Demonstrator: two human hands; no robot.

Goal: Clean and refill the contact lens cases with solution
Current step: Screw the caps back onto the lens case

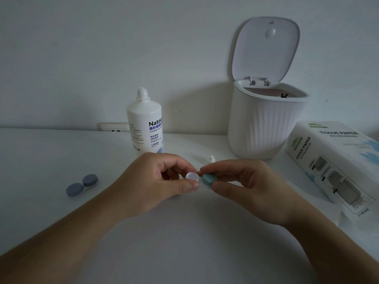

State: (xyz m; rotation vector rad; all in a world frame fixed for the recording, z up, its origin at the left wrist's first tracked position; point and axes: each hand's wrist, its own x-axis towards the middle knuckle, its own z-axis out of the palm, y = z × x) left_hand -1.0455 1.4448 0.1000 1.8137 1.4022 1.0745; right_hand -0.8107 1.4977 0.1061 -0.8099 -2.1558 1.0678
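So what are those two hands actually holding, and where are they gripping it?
The left hand pinches a small white round cap by its rim. The right hand pinches a teal round lens-case cap at its edges, between thumb and fingers.

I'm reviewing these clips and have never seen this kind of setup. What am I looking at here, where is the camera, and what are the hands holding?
There is no machine: a person wears a camera on the head, looking down at their own two hands over a white table. The left hand pinches a small white cap or lens-case part; the right hand pinches a teal-capped piece right beside it. On the table lie a second lens case with grey-blue caps, an uncapped solution bottle, what looks like its cap, a small white bin with its lid up and a tissue paper pack.
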